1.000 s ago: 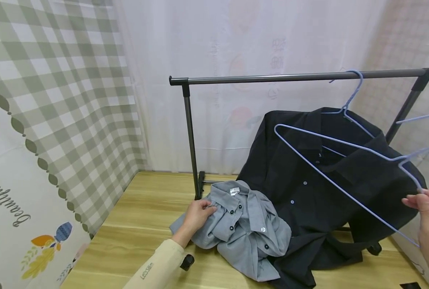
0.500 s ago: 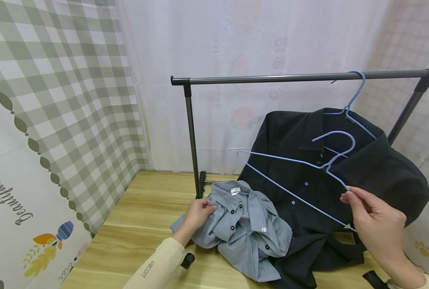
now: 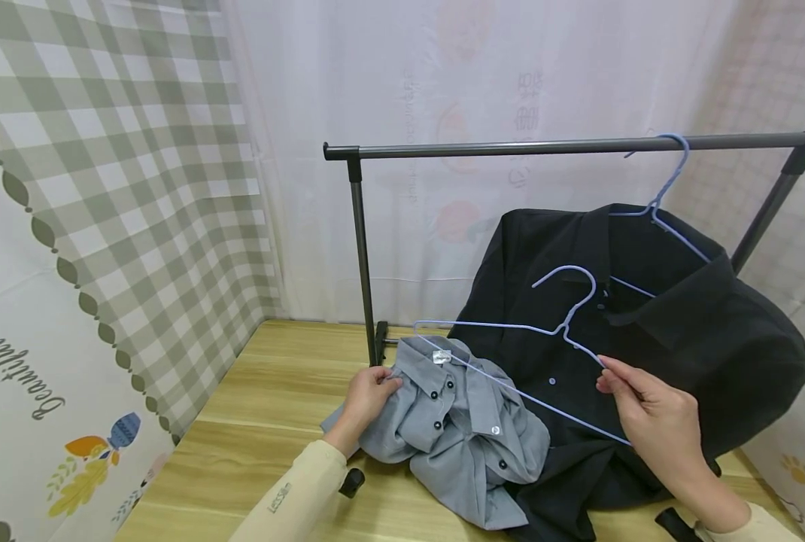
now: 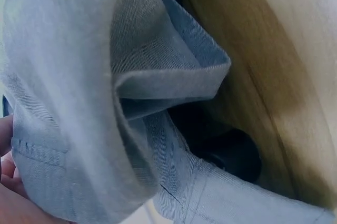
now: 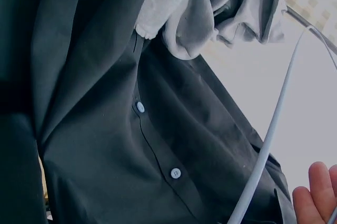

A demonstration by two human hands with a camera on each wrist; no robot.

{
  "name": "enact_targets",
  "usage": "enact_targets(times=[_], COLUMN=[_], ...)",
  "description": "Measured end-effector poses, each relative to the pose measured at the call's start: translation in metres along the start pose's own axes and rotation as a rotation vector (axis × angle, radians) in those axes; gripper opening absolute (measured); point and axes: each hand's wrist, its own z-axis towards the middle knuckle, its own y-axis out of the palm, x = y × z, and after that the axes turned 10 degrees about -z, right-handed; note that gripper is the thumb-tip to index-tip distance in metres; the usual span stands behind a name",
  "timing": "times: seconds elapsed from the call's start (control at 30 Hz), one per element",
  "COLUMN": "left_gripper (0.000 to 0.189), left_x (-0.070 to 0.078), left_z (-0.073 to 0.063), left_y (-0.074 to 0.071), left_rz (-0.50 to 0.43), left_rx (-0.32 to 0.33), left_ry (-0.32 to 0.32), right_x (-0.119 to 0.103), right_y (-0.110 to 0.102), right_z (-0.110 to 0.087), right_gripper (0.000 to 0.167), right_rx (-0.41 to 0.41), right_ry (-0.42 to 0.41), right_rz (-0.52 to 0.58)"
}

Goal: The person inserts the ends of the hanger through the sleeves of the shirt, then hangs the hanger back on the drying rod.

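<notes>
A crumpled grey button-up shirt [image 3: 470, 452] lies on the table, collar toward the back. My left hand [image 3: 369, 395] pinches its left shoulder; in the left wrist view, folds of the shirt [image 4: 63, 77] hide most of that hand [image 4: 18, 203]. My right hand [image 3: 660, 421] grips a light blue wire hanger [image 3: 490, 324] by its right shoulder, thumb against fingers. The hanger's hook points up and its left end overlaps the grey collar. In the right wrist view the hanger's wire [image 5: 266, 150] runs beside my fingertips [image 5: 318, 187], in front of the black shirt [image 5: 100, 119].
A black shirt [image 3: 734, 346] hangs on a second blue hanger [image 3: 673, 177] from a dark metal rack rail [image 3: 497, 149], its lower part spreading onto the wooden table [image 3: 240, 444]. The rack's left post [image 3: 362, 263] stands behind the grey shirt. Checkered cloth [image 3: 138, 150] covers the left side.
My right hand has brought the hanger from the far right leftward and down, until it overlaps the grey shirt's collar. My left hand has stayed at the shirt's shoulder.
</notes>
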Motion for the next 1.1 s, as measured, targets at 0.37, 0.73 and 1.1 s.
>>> enact_targets(times=[0.37, 0.73, 1.1], left_gripper=[0.008, 0.013, 0.020], left_x=[-0.005, -0.002, 0.004], left_z=[0.012, 0.015, 0.020], left_y=[-0.010, -0.016, -0.022], left_rz=[-0.021, -0.060, -0.204], left_rx=[0.128, 0.086, -0.181], left_ry=[0.020, 0.033, 0.048], right_x=[0.011, 0.010, 0.004], right_y=[0.010, 0.018, 0.031], right_z=[-0.005, -0.005, 0.010], right_gripper=[0.028, 0.028, 0.033], right_rx=[-0.088, -0.157, -0.177], right_ry=[0.027, -0.026, -0.143], right_rz=[-0.074, -0.110, -0.109])
